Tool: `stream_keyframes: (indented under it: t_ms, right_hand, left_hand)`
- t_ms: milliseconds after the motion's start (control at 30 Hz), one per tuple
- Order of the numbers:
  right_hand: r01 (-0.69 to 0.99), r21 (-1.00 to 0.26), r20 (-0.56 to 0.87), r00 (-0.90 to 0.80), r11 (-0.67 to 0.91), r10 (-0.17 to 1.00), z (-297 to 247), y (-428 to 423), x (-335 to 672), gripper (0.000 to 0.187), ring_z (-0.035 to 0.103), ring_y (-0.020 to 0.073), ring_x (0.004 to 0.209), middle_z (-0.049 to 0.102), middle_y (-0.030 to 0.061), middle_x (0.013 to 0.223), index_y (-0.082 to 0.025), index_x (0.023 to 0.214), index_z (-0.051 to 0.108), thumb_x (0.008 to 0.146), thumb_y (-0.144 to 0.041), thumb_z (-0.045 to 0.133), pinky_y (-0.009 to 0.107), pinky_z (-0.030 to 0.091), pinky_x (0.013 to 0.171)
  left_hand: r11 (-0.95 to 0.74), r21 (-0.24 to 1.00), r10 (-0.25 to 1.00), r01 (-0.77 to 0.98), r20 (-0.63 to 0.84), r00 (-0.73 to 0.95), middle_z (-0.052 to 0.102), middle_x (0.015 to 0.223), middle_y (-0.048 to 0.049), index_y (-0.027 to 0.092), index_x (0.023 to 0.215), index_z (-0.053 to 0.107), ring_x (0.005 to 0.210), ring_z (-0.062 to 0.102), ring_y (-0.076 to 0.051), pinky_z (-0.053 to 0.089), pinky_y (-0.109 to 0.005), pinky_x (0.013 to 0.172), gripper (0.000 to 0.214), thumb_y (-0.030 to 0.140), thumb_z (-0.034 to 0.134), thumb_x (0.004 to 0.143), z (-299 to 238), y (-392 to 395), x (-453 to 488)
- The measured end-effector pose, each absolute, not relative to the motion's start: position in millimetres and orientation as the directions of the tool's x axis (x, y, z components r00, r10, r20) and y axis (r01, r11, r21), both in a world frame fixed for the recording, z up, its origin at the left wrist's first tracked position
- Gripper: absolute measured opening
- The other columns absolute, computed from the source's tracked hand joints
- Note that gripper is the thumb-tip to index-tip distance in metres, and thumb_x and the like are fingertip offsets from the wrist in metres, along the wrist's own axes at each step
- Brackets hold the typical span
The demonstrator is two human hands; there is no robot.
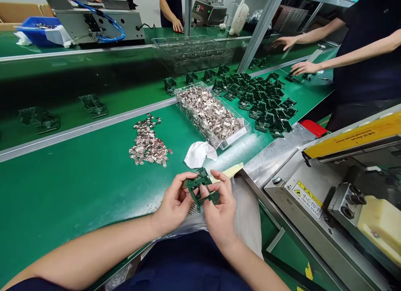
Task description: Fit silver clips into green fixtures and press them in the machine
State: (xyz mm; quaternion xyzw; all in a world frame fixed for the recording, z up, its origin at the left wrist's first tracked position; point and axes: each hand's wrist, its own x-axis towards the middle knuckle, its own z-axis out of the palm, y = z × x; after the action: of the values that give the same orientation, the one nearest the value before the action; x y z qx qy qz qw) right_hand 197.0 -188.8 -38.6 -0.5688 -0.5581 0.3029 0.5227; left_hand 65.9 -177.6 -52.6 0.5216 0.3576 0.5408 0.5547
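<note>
Both my hands hold a dark green plastic frame above the front edge of the green table. My left hand grips its left side between thumb and fingers. On the other side my right hand pinches it, the thumb pressed on its face near the opening. Just below the frame, partly hidden by my left fingers, a few small metal pieces show. Beyond my hands lie a crumpled white cloth and a loose pile of small metal plates.
A clear tray full of small metal plates stands ahead, with a heap of green frames behind it. More frames sit on the conveyor. At right is a metal machine; a co-worker's hands reach in beyond it.
</note>
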Motion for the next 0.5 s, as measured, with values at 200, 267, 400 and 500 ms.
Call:
stream_keyframes:
  t_ms: [200,267,400,500]
  right_hand:
    - [0.027,-0.998,0.052,0.166,0.048,0.985,-40,-192,198,0.011,0.06,0.0205,0.094,0.062,0.0073,0.101,-0.021,0.095,0.059,0.087,-0.028,0.063,0.033,0.049,0.08]
    - [-0.062,-0.998,-0.001,0.163,0.009,0.987,-39,-193,198,0.01,0.061,0.0189,0.087,0.064,0.0056,0.093,-0.021,0.091,0.06,0.085,-0.028,0.065,0.031,0.05,0.077]
    - [-0.18,-0.984,-0.049,0.2,-0.013,0.979,-38,-191,198,0.011,0.061,0.0167,0.079,0.064,0.0027,0.082,-0.02,0.079,0.063,0.077,-0.026,0.072,0.028,0.052,0.073]
    - [-0.263,-0.964,-0.098,0.213,-0.04,0.972,-38,-190,196,0.014,0.059,0.0145,0.067,0.062,0.0003,0.073,-0.021,0.075,0.063,0.072,-0.025,0.075,0.025,0.052,0.063]
  left_hand:
    - [-0.109,0.985,0.985,-0.137,0.125,0.12,0.06,0.082,0.0005,0.024,0.112,0.054,0.061,0.051,-0.009,0.045,-0.017,0.055,0.027,0.026,0.063,0.087,-47,-178,67]
    - [-0.098,0.988,0.989,-0.116,0.11,0.103,0.06,0.082,0.0007,0.024,0.111,0.055,0.061,0.051,-0.009,0.045,-0.018,0.054,0.026,0.026,0.064,0.086,-47,-179,67]
    - [-0.087,0.993,0.993,-0.085,0.094,0.072,0.062,0.086,-0.0005,0.024,0.109,0.057,0.066,0.055,-0.01,0.048,-0.018,0.059,0.026,0.026,0.066,0.085,-43,-181,68]
    - [-0.08,0.992,0.995,-0.096,0.086,0.055,0.065,0.091,-0.0028,0.022,0.107,0.058,0.074,0.06,-0.012,0.052,-0.02,0.065,0.025,0.028,0.067,0.084,-41,-182,70]
